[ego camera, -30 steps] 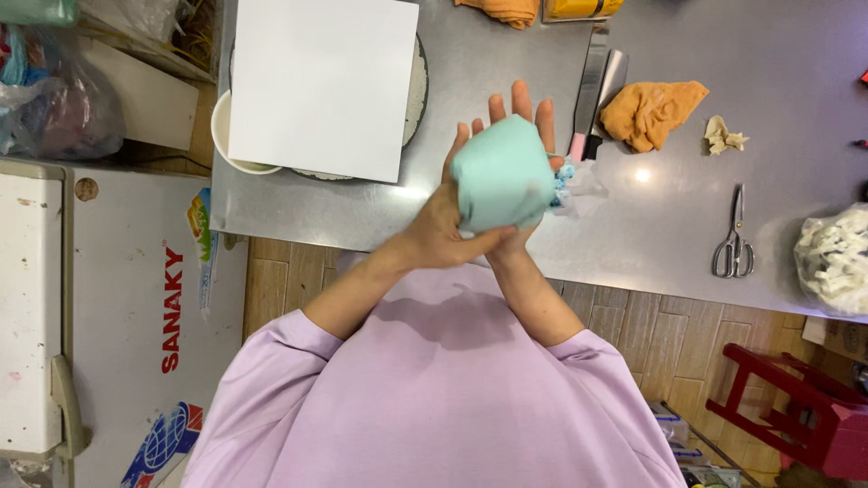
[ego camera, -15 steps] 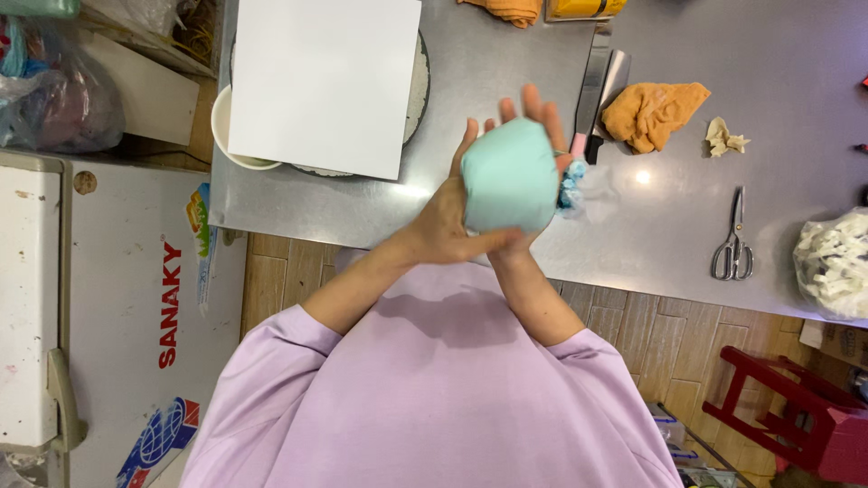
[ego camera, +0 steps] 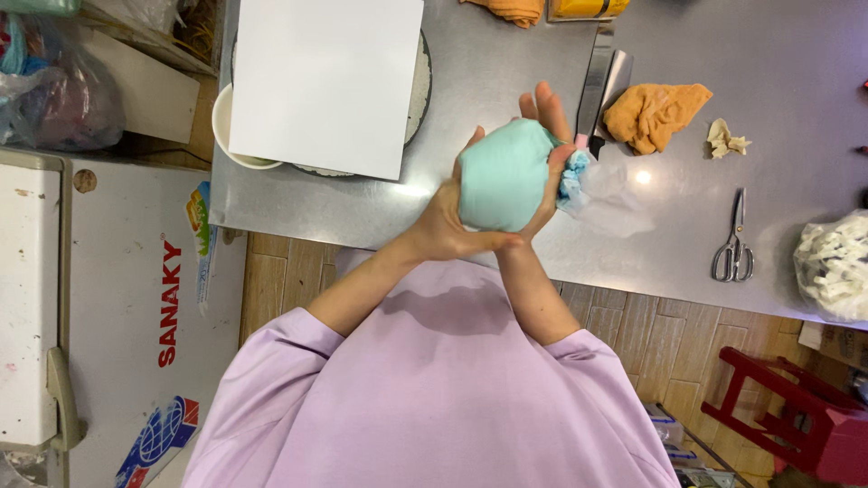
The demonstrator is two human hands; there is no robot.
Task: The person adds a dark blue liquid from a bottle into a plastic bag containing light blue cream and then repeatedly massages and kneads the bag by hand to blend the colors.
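Observation:
A bulging pale teal piping bag (ego camera: 504, 176) is cupped between both hands above the front edge of the steel counter (ego camera: 778, 108). My left hand (ego camera: 443, 226) wraps its lower left side, fingers curled under it. My right hand (ego camera: 549, 149) presses flat against its right side, fingers pointing away from me. The bag's clear twisted end (ego camera: 601, 194), smeared blue, trails to the right over the counter.
A white board (ego camera: 325, 81) lies on a round stand at the back left, beside a white bowl (ego camera: 221, 126). Metal scrapers (ego camera: 601, 81), an orange cloth (ego camera: 655, 113), a crumpled scrap, scissors (ego camera: 734, 239) and a bag of white pieces (ego camera: 836, 267) lie to the right. A red stool (ego camera: 796, 420) stands on the floor.
The bag has stayed between both hands, turned and shifted slightly right; the hands have kept kneading around it.

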